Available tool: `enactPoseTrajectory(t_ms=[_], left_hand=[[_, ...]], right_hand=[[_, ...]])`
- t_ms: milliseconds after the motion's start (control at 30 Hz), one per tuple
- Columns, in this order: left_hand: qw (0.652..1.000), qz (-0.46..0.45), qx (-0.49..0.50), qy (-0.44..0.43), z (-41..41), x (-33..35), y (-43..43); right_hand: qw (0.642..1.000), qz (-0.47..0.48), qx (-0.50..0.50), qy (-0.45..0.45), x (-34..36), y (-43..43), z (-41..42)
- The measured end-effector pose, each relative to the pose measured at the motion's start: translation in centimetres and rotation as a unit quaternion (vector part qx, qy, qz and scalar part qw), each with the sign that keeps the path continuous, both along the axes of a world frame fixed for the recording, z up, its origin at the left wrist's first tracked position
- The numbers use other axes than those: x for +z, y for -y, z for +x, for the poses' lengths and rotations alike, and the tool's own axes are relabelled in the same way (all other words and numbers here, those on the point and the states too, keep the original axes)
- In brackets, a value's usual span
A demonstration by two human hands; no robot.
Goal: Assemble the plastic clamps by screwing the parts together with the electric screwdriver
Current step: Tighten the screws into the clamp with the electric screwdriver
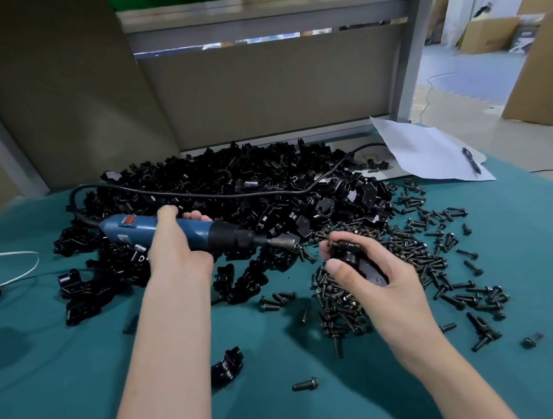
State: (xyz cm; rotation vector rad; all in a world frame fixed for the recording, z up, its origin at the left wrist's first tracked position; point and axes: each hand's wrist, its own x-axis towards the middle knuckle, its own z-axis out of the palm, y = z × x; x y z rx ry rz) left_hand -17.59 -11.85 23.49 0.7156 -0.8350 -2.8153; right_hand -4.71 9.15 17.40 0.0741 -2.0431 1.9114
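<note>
Head view: two bare hands meet over a teal-covered table (77, 352), tool on one side, workpiece on the other.
Left hand (176, 251): fingers (196, 215) wrapped fully round the blue body of the electric screwdriver (153, 228), a closed, firm grip.
Screwdriver lie: held nearly level, its bit (285, 242) pointing across toward the right fingertips, seemingly so the tip can meet a screw head square.
Right hand (372, 277): fingers curled tight about a black clamp (353, 259), thumb pressing its near face. The clamp is held clear of the table and turned toward the bit.
Gap: the bit tip is just short of the clamp, near but apparently apart. Whether a screw sits on it I cannot tell.
Screws (411, 252): loose pile beneath and beyond the right fingers, likely placed for quick picking.
Clamp parts (231, 187): black heap beyond the left fingers, the cord (197, 192) draped over it.
Stray clamp (227, 366): nearer the body than either hand's fingers, beside the left forearm.
</note>
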Motion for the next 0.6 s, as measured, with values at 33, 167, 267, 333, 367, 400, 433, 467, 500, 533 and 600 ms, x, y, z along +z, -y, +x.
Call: enactPoseTrajectory(t_ms=[33,167,267,333,367,400,433,467,500,533,600], left_hand=[[1.0,0.002,-0.005,-0.007,0.1,0.1,-0.1],[1.0,0.001,-0.024,-0.015,0.7,0.2,-1.8],[1.0,0.004,-0.022,-0.01,1.0,-0.1,-2.5],[1.0,0.005,-0.012,-0.003,1.0,-0.3,-2.6],[1.0,0.003,-0.008,-0.001,1.0,-0.4,-2.5],[1.0,0.001,-0.006,-0.001,0.9,-0.4,-2.5],[1.0,-0.002,-0.005,-0.002,0.9,-0.5,-2.4],[1.0,-0.005,-0.005,-0.003,0.9,-0.5,-2.3],[1.0,-0.007,-0.005,-0.006,0.9,-0.5,-2.2],[1.0,-0.01,-0.006,-0.007,0.9,-0.5,-2.2],[1.0,-0.017,-0.005,-0.008,0.8,-0.5,-2.2]], right_hand=[[1.0,-0.002,0.004,0.012,-0.2,0.1,-0.2],[0.999,-0.011,0.009,0.032,-0.8,0.5,-0.7],[0.999,-0.02,0.006,0.033,-0.7,0.4,-0.5],[0.999,-0.014,0.012,0.034,-0.6,0.4,-0.5],[0.999,-0.012,0.015,0.034,-0.6,0.4,-0.4],[0.999,-0.008,0.016,0.034,-0.6,0.5,-0.4],[0.999,-0.005,0.016,0.036,-0.6,0.5,-0.4],[0.999,-0.001,0.015,0.036,-0.6,0.6,-0.4],[0.999,0.004,0.015,0.035,-0.5,0.7,-0.4],[0.999,0.008,0.016,0.034,-0.5,0.7,-0.4],[0.999,0.015,0.014,0.032,-0.5,0.7,-0.4]])
